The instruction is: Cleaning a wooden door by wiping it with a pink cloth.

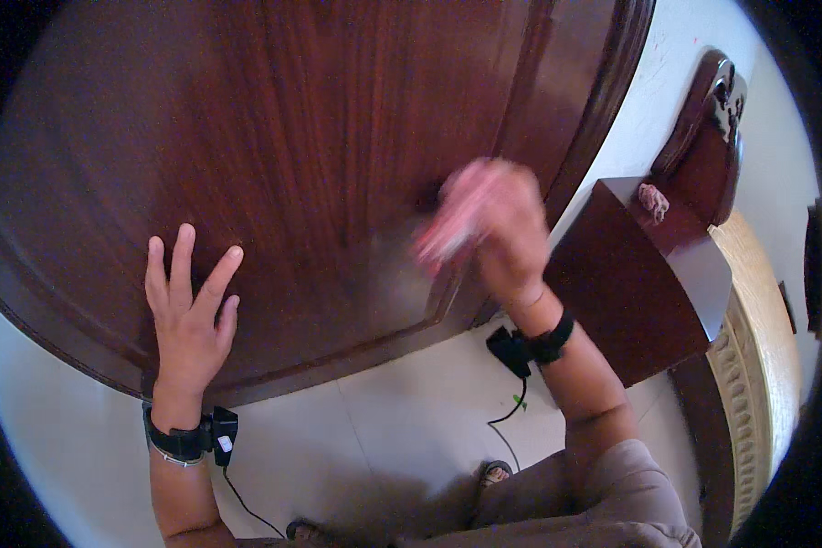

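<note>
A dark reddish-brown wooden door (310, 137) with moulded panels fills most of the view. On its left part my left hand (190, 310) lies flat, fingers spread, holding nothing. My right hand (516, 224), smeared by motion, grips a pink-and-white cloth (457, 219) against the door's lower right panel. The fingers wrapped round the cloth are partly hidden by the blur. Black straps with small black boxes and cables sit on both my wrists.
Right of the door stands a dark wooden cabinet (626, 274) with a crumpled pink cloth (653, 203) on top. A carved dark wooden piece (703, 137) rises behind it. Beside it is a pale carved wooden edge (749, 365). Below are light floor tiles (338, 438) and my feet.
</note>
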`<state>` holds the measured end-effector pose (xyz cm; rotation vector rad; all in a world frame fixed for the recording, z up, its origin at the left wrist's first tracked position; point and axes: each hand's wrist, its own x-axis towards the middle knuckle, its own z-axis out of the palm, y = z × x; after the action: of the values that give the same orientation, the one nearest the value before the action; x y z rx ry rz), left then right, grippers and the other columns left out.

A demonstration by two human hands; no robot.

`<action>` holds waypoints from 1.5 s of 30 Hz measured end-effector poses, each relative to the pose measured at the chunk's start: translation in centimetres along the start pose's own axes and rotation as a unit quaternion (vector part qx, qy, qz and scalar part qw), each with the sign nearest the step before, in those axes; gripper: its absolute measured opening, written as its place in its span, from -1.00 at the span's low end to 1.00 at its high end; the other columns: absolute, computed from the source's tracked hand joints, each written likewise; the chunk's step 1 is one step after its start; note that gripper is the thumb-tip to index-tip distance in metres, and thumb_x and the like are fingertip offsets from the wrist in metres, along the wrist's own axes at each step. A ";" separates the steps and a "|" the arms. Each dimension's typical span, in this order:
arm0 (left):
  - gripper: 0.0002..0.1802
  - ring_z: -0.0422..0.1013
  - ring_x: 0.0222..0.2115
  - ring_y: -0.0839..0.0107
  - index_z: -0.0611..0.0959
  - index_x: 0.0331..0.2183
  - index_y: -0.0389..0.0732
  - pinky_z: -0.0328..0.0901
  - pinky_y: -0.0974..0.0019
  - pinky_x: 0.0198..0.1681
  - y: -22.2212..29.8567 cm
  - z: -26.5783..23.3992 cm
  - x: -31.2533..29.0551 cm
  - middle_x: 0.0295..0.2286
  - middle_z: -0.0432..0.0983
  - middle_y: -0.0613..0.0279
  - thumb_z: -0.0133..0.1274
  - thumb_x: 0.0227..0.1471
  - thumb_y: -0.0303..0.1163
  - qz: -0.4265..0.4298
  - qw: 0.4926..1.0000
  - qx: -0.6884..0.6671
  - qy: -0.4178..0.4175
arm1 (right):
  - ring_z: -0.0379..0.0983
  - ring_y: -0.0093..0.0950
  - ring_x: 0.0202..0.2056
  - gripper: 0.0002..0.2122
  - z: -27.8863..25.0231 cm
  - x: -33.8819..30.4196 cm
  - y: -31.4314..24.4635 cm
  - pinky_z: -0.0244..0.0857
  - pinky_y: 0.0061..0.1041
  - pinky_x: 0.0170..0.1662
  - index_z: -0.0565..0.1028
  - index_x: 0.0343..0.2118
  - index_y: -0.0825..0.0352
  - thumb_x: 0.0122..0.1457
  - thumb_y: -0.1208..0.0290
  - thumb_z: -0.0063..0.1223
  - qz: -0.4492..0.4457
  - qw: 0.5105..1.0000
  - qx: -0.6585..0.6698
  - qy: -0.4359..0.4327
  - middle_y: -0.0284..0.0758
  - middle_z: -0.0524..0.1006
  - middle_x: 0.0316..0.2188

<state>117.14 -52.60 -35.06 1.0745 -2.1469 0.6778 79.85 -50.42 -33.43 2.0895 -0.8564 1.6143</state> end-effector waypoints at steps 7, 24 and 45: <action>-0.27 -0.16 0.30 -0.20 0.48 0.13 0.16 -0.10 -0.15 0.30 0.2 -0.3 0.9 0.31 -0.04 0.07 0.20 -0.10 -0.57 0.004 1.000 -0.025 -0.010 | 0.45 -0.42 -0.10 -0.67 2.0 7.5 3.0 0.37 -0.49 -0.08 0.40 0.06 0.36 0.22 0.68 -0.02 0.022 0.971 -0.090 0.219 -0.25 0.50 -0.08; -0.27 -0.13 0.30 -0.16 0.48 0.13 0.20 -0.07 -0.11 0.30 0.0 -0.7 0.9 0.31 -0.03 0.13 0.18 -0.08 -0.56 -0.005 1.000 -0.029 -0.007 | 0.41 -0.21 0.03 -0.70 8.5 0.3 -3.9 0.30 -0.25 0.11 0.53 -0.06 0.23 0.10 0.51 0.06 -0.185 0.977 0.060 -0.086 -0.23 0.49 -0.01; -0.27 0.00 0.27 -0.06 0.51 0.11 0.17 0.03 -0.01 0.28 -0.4 -0.3 2.4 0.28 0.08 0.21 0.09 -0.10 -0.67 0.036 0.999 -0.033 0.017 | 0.37 -0.25 0.09 -0.66 13.1 -10.8 -2.0 0.28 -0.34 0.13 0.46 0.00 0.17 0.12 0.41 -0.01 -0.012 0.886 0.172 -0.430 -0.30 0.46 0.04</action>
<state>116.48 -53.85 -33.05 0.9483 -2.1729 0.6485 89.10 -54.43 -47.25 3.1240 -0.7980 0.7963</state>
